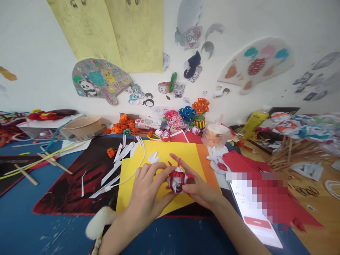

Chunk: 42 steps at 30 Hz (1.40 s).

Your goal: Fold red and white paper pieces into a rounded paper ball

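Between my two hands is a small red and white folded-paper figure [177,180], round-bodied with two red points on top. My left hand [150,187] grips its left side, with the thumb below and the fingers over the upper edge. From the right, my right hand [195,189] pinches the lower right side, its index finger stretched up behind the figure. Under both hands lies a sheet of yellow paper [130,198]. A white folded scrap [153,157] rests on that sheet just beyond my left fingers.
A white cable [127,180] crosses the yellow sheet's left side beside white paper strips [108,173]. To the right are red paper [247,163] and a lit phone [249,209]. Paper flowers [175,120], a lidded plastic cup [216,134] and a yellow bottle [255,122] stand along the wall.
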Available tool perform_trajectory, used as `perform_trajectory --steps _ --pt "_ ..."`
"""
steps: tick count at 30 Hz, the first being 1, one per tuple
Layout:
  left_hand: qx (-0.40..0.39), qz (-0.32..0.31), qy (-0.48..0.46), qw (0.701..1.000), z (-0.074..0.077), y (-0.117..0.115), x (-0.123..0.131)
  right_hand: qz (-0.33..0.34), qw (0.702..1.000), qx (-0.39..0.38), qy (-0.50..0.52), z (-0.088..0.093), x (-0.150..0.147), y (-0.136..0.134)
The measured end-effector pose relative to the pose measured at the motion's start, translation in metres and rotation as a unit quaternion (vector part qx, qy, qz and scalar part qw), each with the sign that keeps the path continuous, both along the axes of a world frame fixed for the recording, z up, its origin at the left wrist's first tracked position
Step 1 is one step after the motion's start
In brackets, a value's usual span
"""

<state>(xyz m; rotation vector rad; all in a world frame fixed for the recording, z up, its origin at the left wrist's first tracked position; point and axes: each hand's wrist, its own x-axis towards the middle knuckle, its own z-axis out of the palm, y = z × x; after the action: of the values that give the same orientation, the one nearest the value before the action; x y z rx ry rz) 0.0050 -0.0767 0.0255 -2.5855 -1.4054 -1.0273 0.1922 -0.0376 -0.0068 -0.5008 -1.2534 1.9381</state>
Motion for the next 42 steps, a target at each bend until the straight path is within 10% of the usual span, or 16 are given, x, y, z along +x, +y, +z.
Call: perform_trajectory --steps 4,10,17,35,38,42 --pt "-0.002 0.025 0.009 1.0 -0.005 0.004 -0.005 -0.265 0.914 0.263 -0.161 -0.001 0.008 0.006" --pt "-0.013 0.032 -0.028 0.999 -0.014 0.011 -0.005 -0.25 0.77 0.483 -0.334 -0.002 0.008 0.005" --pt "-0.059 0.016 -0.088 0.994 -0.022 0.014 -0.006 -0.239 0.787 0.473 -0.317 -0.009 0.004 0.008" --pt "-0.096 0.016 -0.099 0.99 -0.024 0.011 -0.001 -0.272 0.704 0.559 -0.344 -0.019 0.006 0.007" --pt "-0.09 0.045 -0.039 0.994 -0.028 0.01 0.002 -0.27 0.726 0.53 -0.344 -0.018 0.001 0.004" --pt "-0.068 0.069 0.025 0.995 -0.03 0.008 0.001 -0.254 0.83 0.397 -0.298 -0.014 -0.004 0.004"
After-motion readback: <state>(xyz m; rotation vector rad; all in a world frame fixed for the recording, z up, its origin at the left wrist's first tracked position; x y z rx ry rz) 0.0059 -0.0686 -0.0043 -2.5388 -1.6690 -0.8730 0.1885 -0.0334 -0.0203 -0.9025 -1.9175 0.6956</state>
